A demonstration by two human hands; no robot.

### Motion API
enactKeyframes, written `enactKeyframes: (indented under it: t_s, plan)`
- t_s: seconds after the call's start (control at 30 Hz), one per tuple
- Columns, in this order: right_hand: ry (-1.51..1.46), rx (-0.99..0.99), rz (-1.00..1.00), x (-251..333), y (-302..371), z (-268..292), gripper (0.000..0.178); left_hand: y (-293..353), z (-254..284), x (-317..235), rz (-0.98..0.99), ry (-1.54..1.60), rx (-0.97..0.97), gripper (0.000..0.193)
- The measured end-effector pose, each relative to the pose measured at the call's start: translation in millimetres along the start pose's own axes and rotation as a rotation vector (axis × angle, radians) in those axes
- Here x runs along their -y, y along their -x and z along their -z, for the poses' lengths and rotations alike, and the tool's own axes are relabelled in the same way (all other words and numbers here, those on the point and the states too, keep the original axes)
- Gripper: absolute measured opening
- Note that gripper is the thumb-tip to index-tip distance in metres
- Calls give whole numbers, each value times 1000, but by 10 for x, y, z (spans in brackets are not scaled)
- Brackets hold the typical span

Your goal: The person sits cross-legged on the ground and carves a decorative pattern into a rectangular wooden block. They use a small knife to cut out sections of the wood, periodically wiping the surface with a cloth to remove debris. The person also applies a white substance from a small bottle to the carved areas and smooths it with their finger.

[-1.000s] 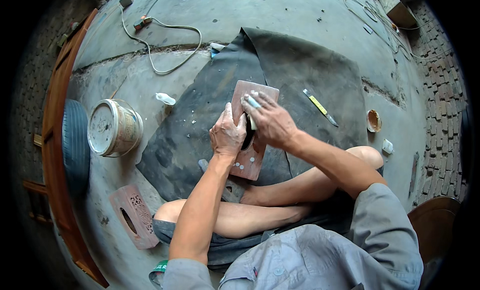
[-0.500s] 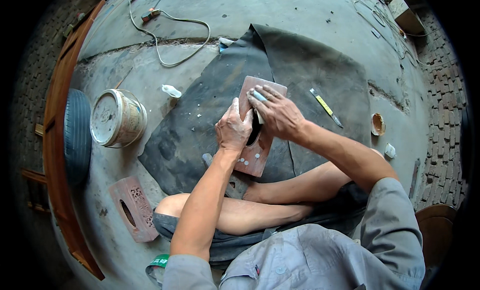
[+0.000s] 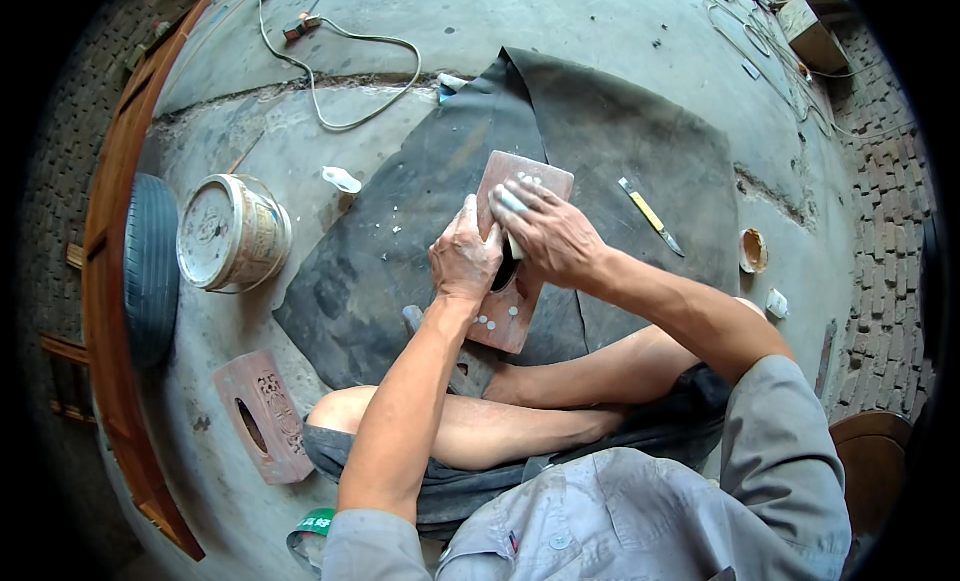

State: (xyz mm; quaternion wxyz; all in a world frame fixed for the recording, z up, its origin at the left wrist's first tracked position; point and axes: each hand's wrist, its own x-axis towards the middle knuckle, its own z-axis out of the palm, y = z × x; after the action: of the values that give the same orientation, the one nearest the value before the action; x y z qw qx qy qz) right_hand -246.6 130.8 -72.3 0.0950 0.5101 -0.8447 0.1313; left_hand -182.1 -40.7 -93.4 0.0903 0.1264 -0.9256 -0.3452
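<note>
A reddish-brown wooden tissue box [image 3: 508, 326] with a dark oval slot and several pale filler spots lies tilted in front of me. My left hand [image 3: 466, 256] grips its left edge, thumb on the top near the slot. My right hand [image 3: 545, 231] presses flat on the upper part of the box, fingers together. Beneath its palm shows the edge of a pale pad [image 3: 516, 245], like folded sandpaper; most of it is hidden. Both hands are dusted white. A second tissue box [image 3: 262, 418] with carved openwork lies at the left by my knee.
The box is over a dark rubber sheet [image 3: 400, 241]. On it lies a yellow-handled utility knife [image 3: 651, 217]. A lidded bucket [image 3: 232, 233], a tire [image 3: 152, 271] and a long wooden frame [image 3: 100, 281] stand left. A small round cup [image 3: 753, 251] is right; a cable [image 3: 365, 129] lies far left.
My right hand has shifted slightly left on the box top, the pale pad still under it. My left hand keeps its hold on the box.
</note>
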Motion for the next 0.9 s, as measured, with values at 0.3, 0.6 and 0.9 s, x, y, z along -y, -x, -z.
enactKeyframes:
  t_s: [0.3,0.6,0.9]
  plan:
    - [-337,-163,-217,200,196,191,81,1,18,-30,4,-6,-14,63]
    - [-32,-90,-295,140,-36,-104,56,2,-13,-13,-28,9,-33,62]
    - [-32,-117,-294,248,-22,-65,59,-6,1,-9,-34,7,-53,60]
